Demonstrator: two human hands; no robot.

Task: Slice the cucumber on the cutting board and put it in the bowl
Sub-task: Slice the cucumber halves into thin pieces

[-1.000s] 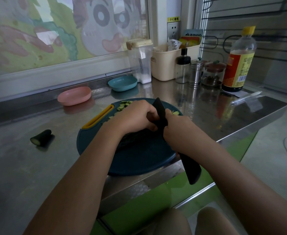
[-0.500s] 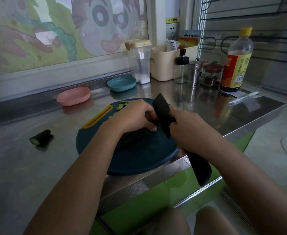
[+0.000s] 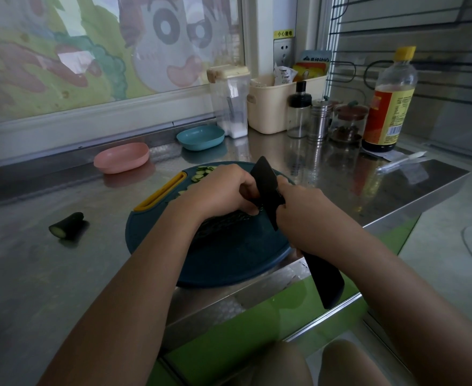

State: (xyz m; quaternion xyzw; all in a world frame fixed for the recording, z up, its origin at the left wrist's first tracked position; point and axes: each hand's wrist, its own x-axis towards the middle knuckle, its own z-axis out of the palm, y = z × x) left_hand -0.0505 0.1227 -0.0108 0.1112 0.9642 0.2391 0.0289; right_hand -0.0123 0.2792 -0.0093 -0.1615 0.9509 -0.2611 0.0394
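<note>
A round dark-blue cutting board (image 3: 229, 260) with a yellow handle slot lies at the counter's front edge. My left hand (image 3: 218, 190) presses down on a dark cucumber (image 3: 223, 221) lying across the board; most of it is hidden under the hand. My right hand (image 3: 310, 218) grips a black knife (image 3: 267, 188), its blade tilted up beside my left fingers. Thin cucumber slices (image 3: 202, 172) lie at the board's far edge. A cut cucumber end (image 3: 66, 225) rests on the counter to the left. A pink bowl (image 3: 122, 157) and a blue bowl (image 3: 201, 137) stand behind the board.
At the back right stand a clear salt container (image 3: 230, 101), a beige basket (image 3: 274, 107), small seasoning jars (image 3: 318, 118) and a tall sauce bottle (image 3: 389, 101). A white utensil (image 3: 402, 160) lies near the counter's right edge. The steel counter drops off just in front of the board.
The knife blade has lifted and tilted off the cucumber, from nearly upright a second ago. My left hand stays on the cucumber.
</note>
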